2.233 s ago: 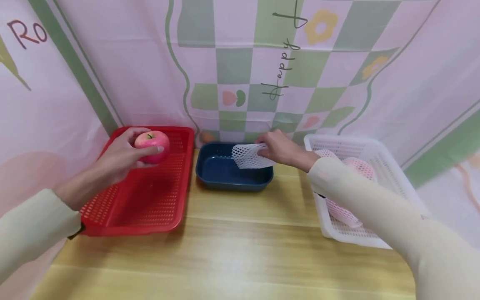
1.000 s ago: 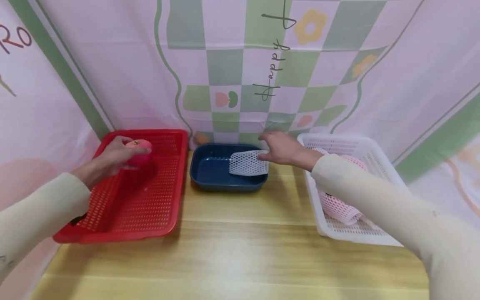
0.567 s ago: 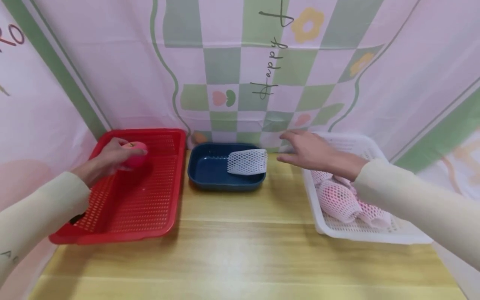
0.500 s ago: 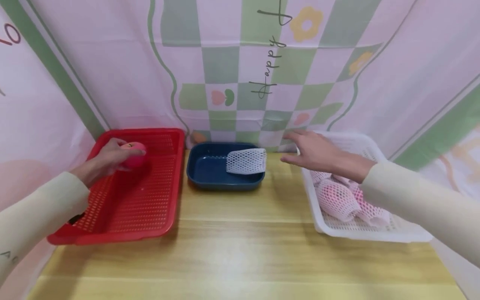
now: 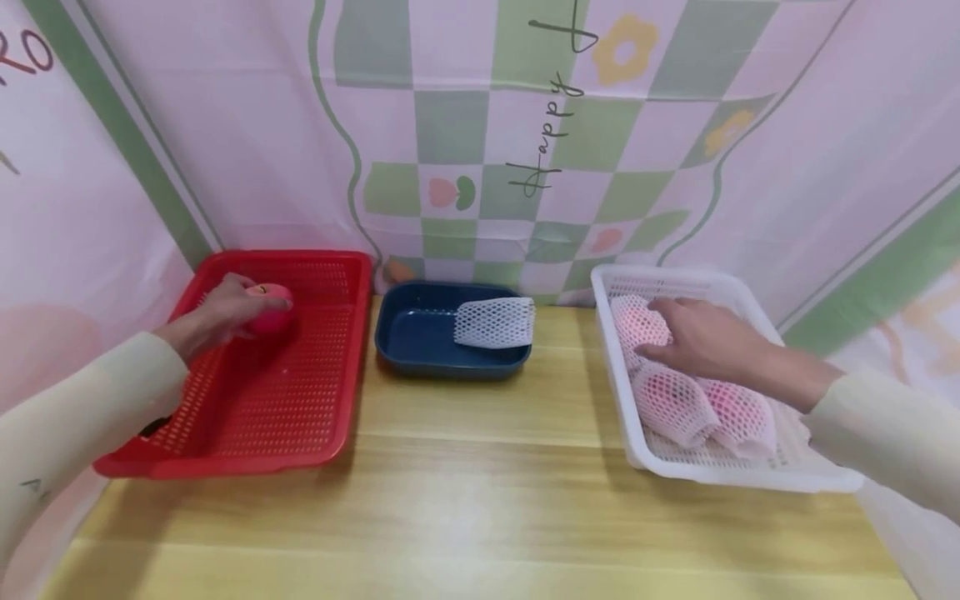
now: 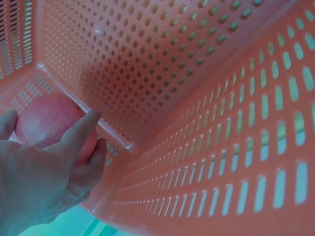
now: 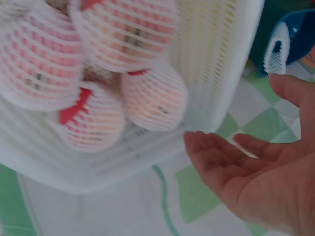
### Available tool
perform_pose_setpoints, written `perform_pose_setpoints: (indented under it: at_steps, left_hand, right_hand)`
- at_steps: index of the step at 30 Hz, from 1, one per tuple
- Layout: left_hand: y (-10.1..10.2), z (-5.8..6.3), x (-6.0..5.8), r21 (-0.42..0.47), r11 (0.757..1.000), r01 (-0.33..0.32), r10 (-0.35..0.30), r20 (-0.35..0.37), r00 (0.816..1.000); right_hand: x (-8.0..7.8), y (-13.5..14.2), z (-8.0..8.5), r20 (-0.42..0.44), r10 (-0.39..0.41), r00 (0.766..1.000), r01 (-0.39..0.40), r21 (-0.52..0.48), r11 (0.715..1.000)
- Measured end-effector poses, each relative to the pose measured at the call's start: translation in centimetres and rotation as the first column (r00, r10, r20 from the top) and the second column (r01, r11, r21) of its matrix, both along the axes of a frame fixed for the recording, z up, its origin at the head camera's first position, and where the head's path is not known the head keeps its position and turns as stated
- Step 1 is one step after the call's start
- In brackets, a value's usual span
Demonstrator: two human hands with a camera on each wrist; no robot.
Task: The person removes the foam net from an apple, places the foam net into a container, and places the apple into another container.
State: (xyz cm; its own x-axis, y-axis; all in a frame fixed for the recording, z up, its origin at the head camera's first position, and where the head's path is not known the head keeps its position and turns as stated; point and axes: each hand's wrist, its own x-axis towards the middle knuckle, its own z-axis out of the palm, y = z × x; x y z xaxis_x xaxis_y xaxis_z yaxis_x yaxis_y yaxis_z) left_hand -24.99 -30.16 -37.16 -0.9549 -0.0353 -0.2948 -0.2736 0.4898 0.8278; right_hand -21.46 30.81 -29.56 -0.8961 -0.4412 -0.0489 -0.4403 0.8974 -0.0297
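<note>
From where I stand, the broadest thing is the pale wooden tabletop (image 5: 465, 517), with a red plastic mesh basket (image 5: 300, 433) on the person's left and a white plastic mesh basket (image 5: 720, 477) on the right. Between them sits a small, dark blue, rounded oblong tray (image 5: 412, 337).

The two hands are well apart. The right hand (image 5: 712, 337) reaches in from the right over the white basket, its grip fairly wide, thumb parted from lightly bent fingers and nothing held. It is plainly the nearer hand to the pink, round fruits in foam netting there. One, the far-left wrapped fruit (image 5: 637, 321), lies just off the fingertips, on their left; the wrist view shows a gap between fingers and fruit. Two more, the front-left wrapped fruit (image 5: 671, 404) and its front-right neighbour (image 5: 741, 417), lie side by side, nearer the person.

An empty white foam net sleeve (image 5: 495, 323) lies across the tray's right half, long axis running left to right. Smallest is the bare pink round apple (image 5: 272, 310), held within the left hand's (image 5: 225, 304) grip inside the red basket; whether it touches the basket floor, I cannot tell.
</note>
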Motion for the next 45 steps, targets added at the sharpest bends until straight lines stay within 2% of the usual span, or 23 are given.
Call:
perform_pose_setpoints:
  at_steps: [7, 13, 19, 23, 28, 35, 41, 45]
  left_hand:
    - [0.0, 0.3, -0.3, 0.001, 1.000, -0.019, 0.019, 0.021, 1.000]
    - [-0.2, 0.5, -0.5, -0.025, 0.999, -0.037, 0.038, 0.032, 0.999]
    - [-0.4, 0.5, -0.7, -0.009, 0.998, -0.057, 0.057, 0.024, 0.998]
    - [-0.5, 0.2, -0.8, -0.037, 0.998, -0.053, 0.055, 0.032, 0.998]
    - [-0.5, -0.2, -0.8, -0.052, 0.998, -0.038, 0.042, 0.068, 0.997]
    - [-0.5, -0.7, -0.7, -0.031, 0.998, -0.053, 0.056, 0.134, 0.989]
    - [-0.8, -1.1, -1.0, -0.026, 1.000, -0.018, 0.023, 0.227, 0.974]
    - [-1.0, -1.1, -1.3, -0.033, 0.999, 0.011, -0.002, 0.254, 0.967]
  right_hand:
    - [1.3, 2.4, -1.7, 0.098, -0.046, 0.994, 0.048, -0.023, 0.999]
    - [1.8, 3.4, -2.5, 0.211, -0.123, 0.970, 0.127, -0.005, 0.992]
    - [2.2, 4.0, -3.6, 0.259, -0.149, 0.954, 0.157, -0.009, 0.988]
    - [2.5, 4.3, -4.2, 0.287, -0.172, 0.943, 0.187, -0.025, 0.982]
    - [2.8, 4.6, -4.9, 0.304, -0.175, 0.936, 0.198, -0.047, 0.979]
    - [3.0, 4.6, -5.7, 0.291, -0.152, 0.945, 0.180, -0.074, 0.981]
    - [3.1, 4.2, -6.2, 0.255, -0.147, 0.956, 0.179, -0.109, 0.978]
    - [3.1, 4.1, -6.5, 0.255, -0.158, 0.954, 0.193, -0.117, 0.974]
